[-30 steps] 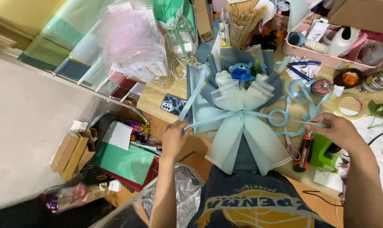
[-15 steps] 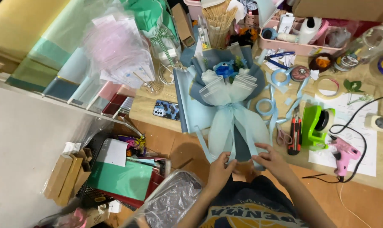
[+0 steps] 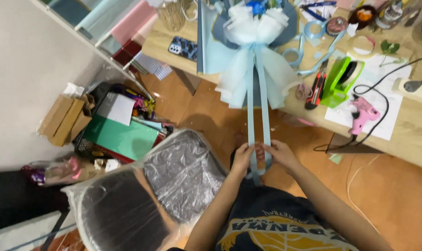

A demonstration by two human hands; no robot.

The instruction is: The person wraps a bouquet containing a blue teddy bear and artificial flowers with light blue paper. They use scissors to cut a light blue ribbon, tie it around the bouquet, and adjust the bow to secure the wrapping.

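Observation:
A pale blue wrapped bouquet [image 3: 248, 51] with a white gauzy skirt lies over the near edge of the wooden table [image 3: 406, 135]. Two light blue ribbon tails [image 3: 257, 111] hang from its waist straight down toward me. My left hand [image 3: 244, 157] pinches the left tail and my right hand [image 3: 277, 153] pinches the right one, both held close together in front of my chest, pulling the tails taut. The ribbon ends dangle just below my fingers.
On the table sit a green tape dispenser [image 3: 341, 76], a pink glue gun [image 3: 362, 114] with its cord, a red cutter [image 3: 315, 86], ribbon rolls [image 3: 292, 56] and a phone [image 3: 185, 46]. A plastic-covered chair [image 3: 174, 186] stands at my left; paper sheets and boxes [image 3: 113, 125] clutter the floor.
Both hands have come off the bouquet's sides, drawn back toward my body and gathered the two ribbon tails together. The view has tilted downward, so the table sits higher in the frame.

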